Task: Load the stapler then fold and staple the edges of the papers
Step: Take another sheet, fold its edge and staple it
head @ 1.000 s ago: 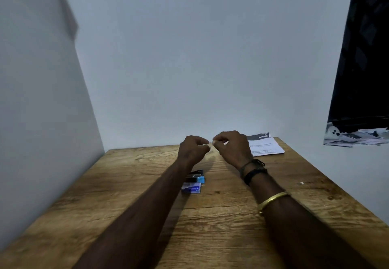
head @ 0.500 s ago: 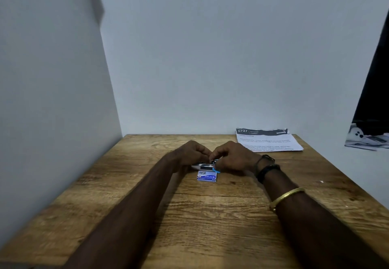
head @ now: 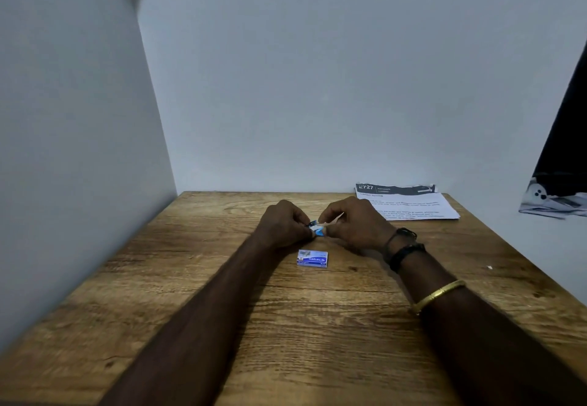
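Both my hands meet over the middle of the wooden table [head: 222,326]. My left hand [head: 283,224] grips a small blue and black stapler [head: 317,229], mostly hidden between my fingers. My right hand [head: 355,224] pinches a thin pale strip [head: 333,220] right at the stapler; its far end pokes up past my fingers. A small blue and white staple box [head: 312,258] lies flat on the table just in front of my hands. A stack of printed papers [head: 409,204] lies at the back right corner.
Plain grey walls close the table in on the left and at the back. A dark panel [head: 565,139] and a printed sheet [head: 552,199] stand beyond the right edge. A tiny white scrap [head: 489,267] lies on the right side of the table.
My hands came down from above the table to the stapler beside the box, and my left hand took hold of it. They now hold it slightly behind the box.
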